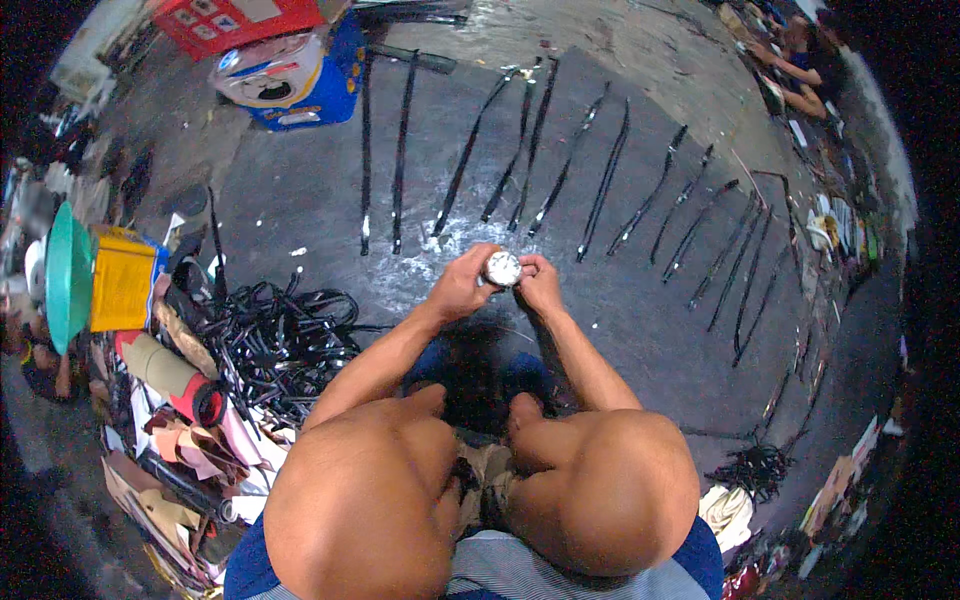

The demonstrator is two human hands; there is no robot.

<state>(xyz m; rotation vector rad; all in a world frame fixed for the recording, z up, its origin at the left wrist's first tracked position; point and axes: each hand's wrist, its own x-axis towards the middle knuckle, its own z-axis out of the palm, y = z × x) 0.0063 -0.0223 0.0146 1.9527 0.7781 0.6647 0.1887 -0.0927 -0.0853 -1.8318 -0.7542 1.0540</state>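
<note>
Far left, 9 o'clock: green basin [66,278] on edge, just beside yellow tin [125,278]. Toward 8: mixed scraps [190,445] in a heap. Nearer the middle, between 8 and 9: tangle of black straps [285,335], glossy. At 11: blue box [345,85], red box [230,25] just above.

From 11 round to 3: row of black strips [399,180] on a dark sheet [300,180], spaced apart, roughly fanned out. Whitish smears on the sheet toward 12.

Near centre, slightly toward 12: left hand [462,283] wrapped round the 9 o'clock side of a round can [503,268], fingers and thumb closed in firmly. Held between both hands, above the sheet, pale top facing up. Cannot tell lid from contents.

Right hand [541,285] at the can's 3 o'clock side, fingers bent in, thumb and fingertips close together by the rim. Cannot tell contact from near miss, or whether pinching anything small.

Handling, best guess: small, light to moderate depending on fill, stiff wall, not fragile. Possibly slick if smeared. Best held low round the side wall, palm to 9 o'clock, fingers off the top, kept level in case of open contents.

Further right, between 4 and 5: white coil [728,515] at the sheet's edge. Far right, toward 2: another person's arms [795,68], well apart.
</note>
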